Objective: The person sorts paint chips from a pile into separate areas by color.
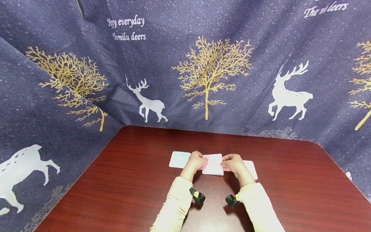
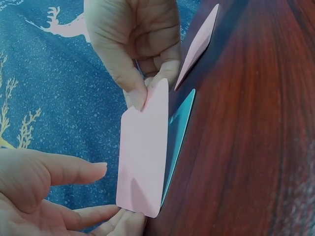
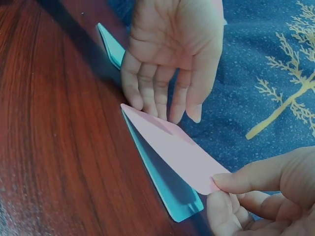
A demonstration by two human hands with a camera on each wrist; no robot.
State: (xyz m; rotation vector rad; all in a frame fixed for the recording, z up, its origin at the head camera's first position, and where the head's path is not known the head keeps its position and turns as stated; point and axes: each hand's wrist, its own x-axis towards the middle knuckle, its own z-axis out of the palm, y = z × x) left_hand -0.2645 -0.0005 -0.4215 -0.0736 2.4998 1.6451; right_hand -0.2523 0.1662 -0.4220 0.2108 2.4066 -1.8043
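Observation:
A pink card (image 2: 142, 152) with rounded corners is tilted above a teal card (image 3: 170, 187), apart from it at the right edge. My right hand (image 1: 234, 162) pinches the pink card's edge between thumb and fingers, plainly seen in the right wrist view. At the opposite edge is my left hand (image 1: 195, 160). Its fingertips touch or nearly touch the pink card, while its thumb stands away from it in the left wrist view. In the head view the pink card (image 1: 213, 163) looks almost white and hides most of what lies beneath.
Pale teal card or cards (image 1: 179, 159) lie left of the left hand. Another card (image 1: 251, 169), pink in the left wrist view, lies beside the right hand. The dark red wooden table (image 1: 130, 180) meets a blue cloth (image 1: 232, 96) printed with deer and trees.

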